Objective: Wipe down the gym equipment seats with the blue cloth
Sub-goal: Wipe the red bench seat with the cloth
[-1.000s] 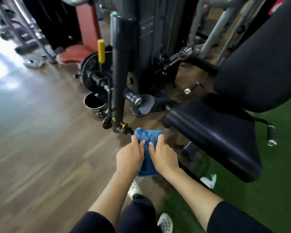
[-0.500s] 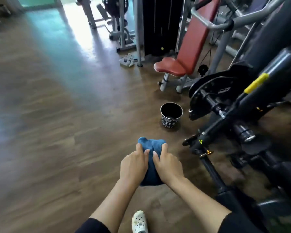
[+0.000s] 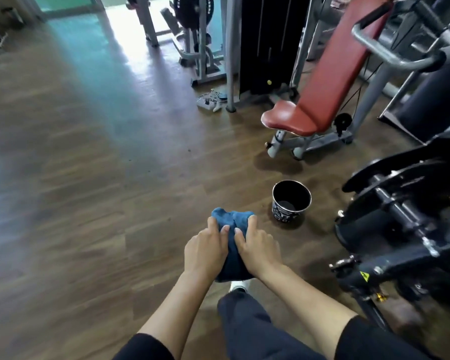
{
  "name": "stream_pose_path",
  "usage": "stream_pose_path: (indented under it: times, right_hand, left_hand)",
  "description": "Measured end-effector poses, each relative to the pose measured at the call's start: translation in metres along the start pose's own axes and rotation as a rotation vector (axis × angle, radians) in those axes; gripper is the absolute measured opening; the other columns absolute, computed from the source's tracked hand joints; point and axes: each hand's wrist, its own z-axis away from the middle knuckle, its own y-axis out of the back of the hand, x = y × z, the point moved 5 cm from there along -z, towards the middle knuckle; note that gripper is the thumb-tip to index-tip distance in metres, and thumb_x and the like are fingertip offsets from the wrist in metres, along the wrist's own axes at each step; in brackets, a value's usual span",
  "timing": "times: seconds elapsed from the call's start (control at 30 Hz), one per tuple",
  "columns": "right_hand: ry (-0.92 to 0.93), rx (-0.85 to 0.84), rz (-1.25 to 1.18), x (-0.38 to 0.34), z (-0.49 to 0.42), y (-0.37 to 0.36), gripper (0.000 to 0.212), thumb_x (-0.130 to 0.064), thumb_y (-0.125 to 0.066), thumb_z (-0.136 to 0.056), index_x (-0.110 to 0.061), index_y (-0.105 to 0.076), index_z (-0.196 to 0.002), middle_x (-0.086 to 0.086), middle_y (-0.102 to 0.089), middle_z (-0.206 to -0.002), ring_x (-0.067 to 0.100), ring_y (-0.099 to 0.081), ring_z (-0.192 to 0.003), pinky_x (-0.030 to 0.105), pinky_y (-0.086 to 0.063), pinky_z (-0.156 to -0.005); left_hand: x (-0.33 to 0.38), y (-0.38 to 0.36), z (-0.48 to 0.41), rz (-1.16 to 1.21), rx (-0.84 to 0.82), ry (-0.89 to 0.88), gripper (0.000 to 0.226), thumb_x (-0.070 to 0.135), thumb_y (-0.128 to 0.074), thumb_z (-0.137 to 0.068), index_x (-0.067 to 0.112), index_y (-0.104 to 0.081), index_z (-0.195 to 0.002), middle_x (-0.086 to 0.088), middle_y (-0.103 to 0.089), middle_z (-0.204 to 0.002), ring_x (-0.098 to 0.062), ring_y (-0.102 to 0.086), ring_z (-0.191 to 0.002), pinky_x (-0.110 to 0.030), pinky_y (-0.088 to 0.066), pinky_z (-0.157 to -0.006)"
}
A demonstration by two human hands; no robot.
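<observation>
A bunched blue cloth (image 3: 231, 219) hangs in the air in front of me, over the wooden floor. My left hand (image 3: 205, 252) grips its left side and my right hand (image 3: 257, 249) grips its right side, fingers curled into the fabric. Ahead and to the right stands a machine with a red seat (image 3: 289, 120) and a red backrest (image 3: 340, 58) sloping up from it. Both hands are well short of that seat.
A black bucket (image 3: 291, 201) stands on the floor just right of the cloth. A black machine with a plate spindle (image 3: 400, 211) fills the right side. Grey frames and a weight stack (image 3: 265, 42) stand at the back, with white shoes (image 3: 211, 101) beside a post. Wooden floor (image 3: 89, 178) spreads left.
My view has swung left, away from the black padded seat, and the red seat and bucket have come nearer. Both hands keep the same grip on the cloth.
</observation>
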Motion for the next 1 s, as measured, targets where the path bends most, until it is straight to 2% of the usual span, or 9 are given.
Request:
stream_pose_path:
  times: [0.27,0.43,0.53,0.7,0.9,1.0]
  right_hand:
    - [0.035,-0.013,0.007,-0.030,-0.179,0.032,0.037,-0.040,-0.029,-0.101,-0.009,-0.033,-0.120,0.014,-0.066,-0.106,0.034,-0.061,-0.100,0.037,-0.036,-0.069]
    - [0.056,0.030,0.009,-0.048,-0.291,0.071,0.039,-0.040,-0.030,-0.101,-0.008,-0.033,-0.124,0.013,-0.065,-0.108,0.034,-0.061,-0.100,0.038,-0.040,-0.072]
    - [0.014,0.026,-0.017,-0.048,-0.341,0.086,0.038,-0.040,-0.030,-0.101,-0.009,-0.033,-0.124,0.013,-0.065,-0.108,0.034,-0.061,-0.101,0.038,-0.042,-0.075]
    - [-0.066,0.051,-0.047,-0.035,-0.424,0.104,0.037,-0.039,-0.031,-0.101,-0.009,-0.034,-0.121,0.014,-0.065,-0.110,0.036,-0.061,-0.102,0.040,-0.043,-0.079]
    - [-0.211,0.120,-0.090,-0.011,-0.529,0.130,0.037,-0.038,-0.031,-0.101,-0.008,-0.033,-0.123,0.013,-0.066,-0.110,0.034,-0.062,-0.101,0.037,-0.041,-0.073]
    - [-0.309,0.154,-0.108,0.000,-0.580,0.147,0.037,-0.038,-0.031,-0.101,-0.008,-0.034,-0.123,0.013,-0.066,-0.111,0.033,-0.063,-0.101,0.037,-0.042,-0.073]
  left_hand:
    - [0.002,0.014,-0.178,0.043,0.012,0.030,0.031,0.041,-0.029,-0.101,0.013,-0.041,-0.100,-0.005,-0.068,-0.087,-0.029,-0.065,-0.083,-0.032,-0.037,-0.059]
    - [0.015,0.030,-0.293,0.057,0.062,0.028,0.030,0.042,-0.031,-0.100,0.014,-0.041,-0.096,-0.005,-0.068,-0.087,-0.030,-0.065,-0.082,-0.033,-0.040,-0.060]
    - [0.025,0.032,-0.347,0.070,0.039,0.048,0.030,0.041,-0.032,-0.100,0.013,-0.042,-0.099,-0.008,-0.068,-0.089,-0.032,-0.064,-0.083,-0.034,-0.040,-0.061]
    - [0.048,0.020,-0.441,0.036,-0.009,-0.032,0.032,0.043,-0.031,-0.100,0.014,-0.042,-0.099,-0.007,-0.068,-0.089,-0.032,-0.065,-0.084,-0.035,-0.042,-0.063]
    - [0.087,0.002,-0.565,0.013,-0.090,-0.184,0.030,0.045,-0.030,-0.099,0.017,-0.039,-0.094,-0.002,-0.068,-0.084,-0.026,-0.066,-0.080,-0.035,-0.048,-0.065]
    - [0.112,-0.004,-0.628,-0.039,-0.124,-0.292,0.032,0.046,-0.029,-0.099,0.017,-0.042,-0.098,-0.001,-0.068,-0.083,-0.023,-0.066,-0.079,-0.034,-0.048,-0.063]
